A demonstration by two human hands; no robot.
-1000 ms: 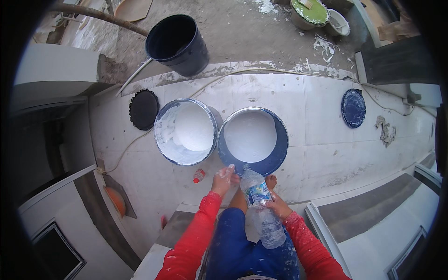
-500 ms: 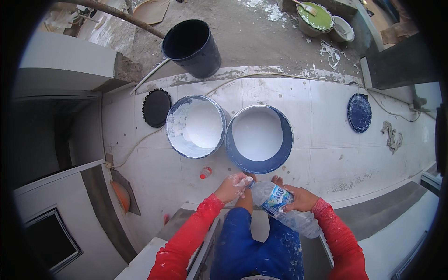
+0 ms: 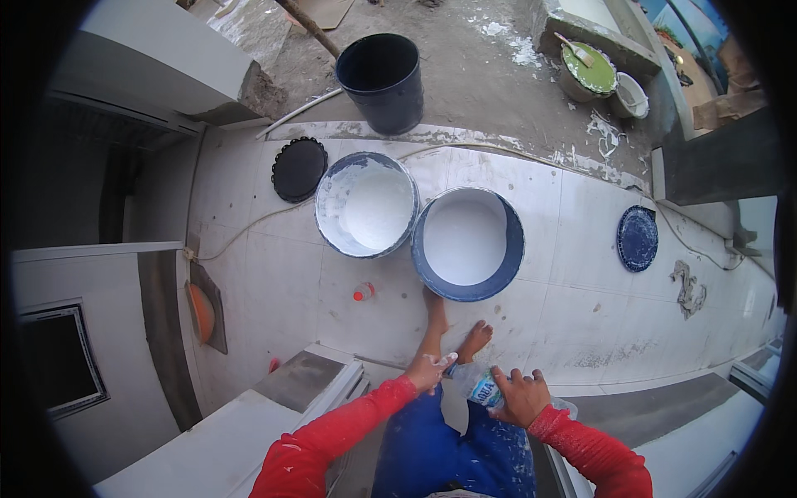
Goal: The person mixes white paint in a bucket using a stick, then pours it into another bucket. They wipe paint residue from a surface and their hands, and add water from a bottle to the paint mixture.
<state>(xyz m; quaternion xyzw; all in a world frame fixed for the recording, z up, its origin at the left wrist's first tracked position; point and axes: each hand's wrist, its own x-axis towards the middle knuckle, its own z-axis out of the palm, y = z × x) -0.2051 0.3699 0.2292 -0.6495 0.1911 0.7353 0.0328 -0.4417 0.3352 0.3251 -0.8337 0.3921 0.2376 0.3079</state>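
Observation:
A clear plastic bottle [image 3: 477, 384] with a blue label lies tilted across my lap, its neck toward the left. My right hand [image 3: 521, 397] is wrapped round its body, hiding part of it. My left hand [image 3: 427, 372], white-smeared at the fingertips, is closed at the neck end, where the cap is mostly covered. Beyond my feet stand two open buckets side by side: a left bucket [image 3: 324, 220] with a white-coated inside and a blue right bucket [image 3: 515, 266]. Both hold white paint-like material.
A small red-capped bottle [image 3: 364, 291] lies on the tiles. A black lid [image 3: 300, 169], a tall black bucket [image 3: 386, 95] and a blue lid [image 3: 637, 238] are farther off. A cable [image 3: 249, 245] crosses the floor. A green-filled tub [image 3: 588, 73] with a brush sits far right.
Both hands and the bottle have come closer to my body. The view has shifted, so the buckets and lids sit differently in the picture. My right hand still holds the bottle.

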